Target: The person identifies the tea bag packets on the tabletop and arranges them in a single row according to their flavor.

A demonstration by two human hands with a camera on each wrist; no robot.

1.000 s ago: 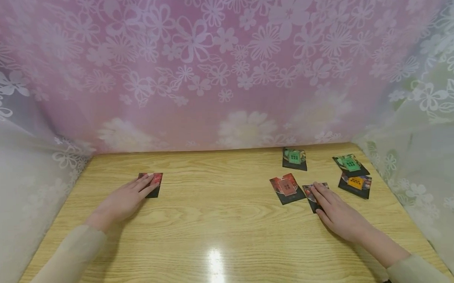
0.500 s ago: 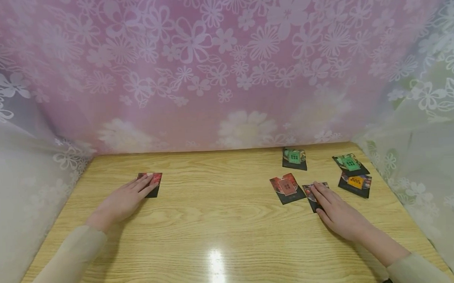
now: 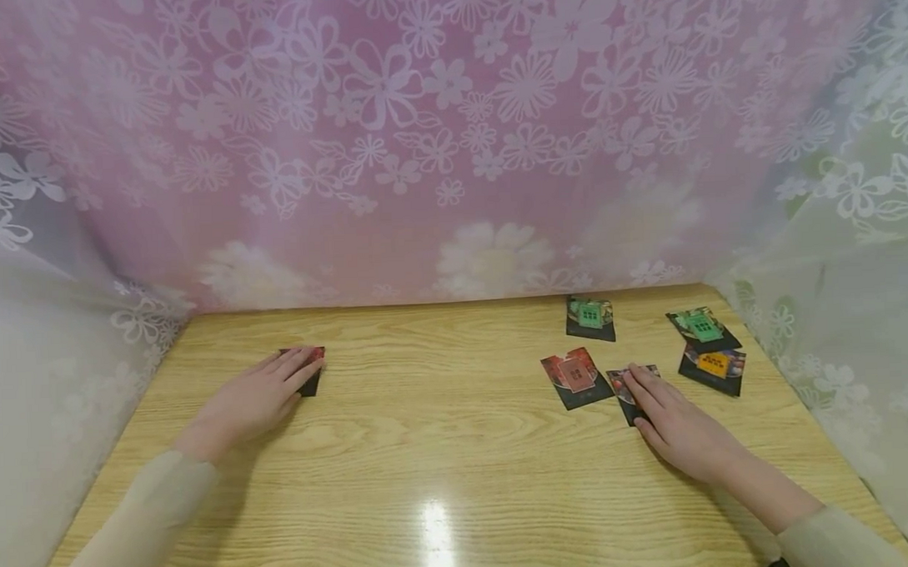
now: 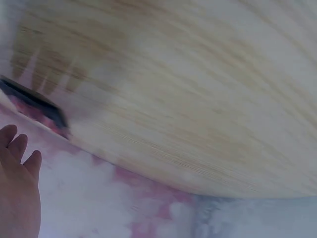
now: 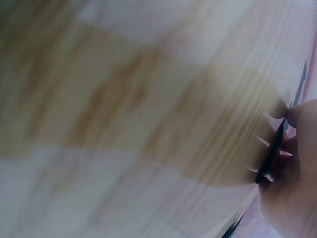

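Observation:
On the left of the wooden table lies a flat black packet with red print. My left hand is over it with extended fingers, covering much of it; in the left wrist view the fingertips show apart from the packet's edge. At the right, my right hand rests straight fingers on another dark printed packet, whose right part is hidden. The right wrist view shows that packet edge-on under the fingers. Immediately left of it lies a packet with a red label.
A green-labelled packet lies near the back edge. Further right, a second green-labelled packet overlaps an orange-labelled one. A pink flowered curtain closes off the back, with pale cloth on both sides.
My left hand has shifted slightly right and up, so its fingers cover more of the red packet. The right hand and the other packets have stayed in place.

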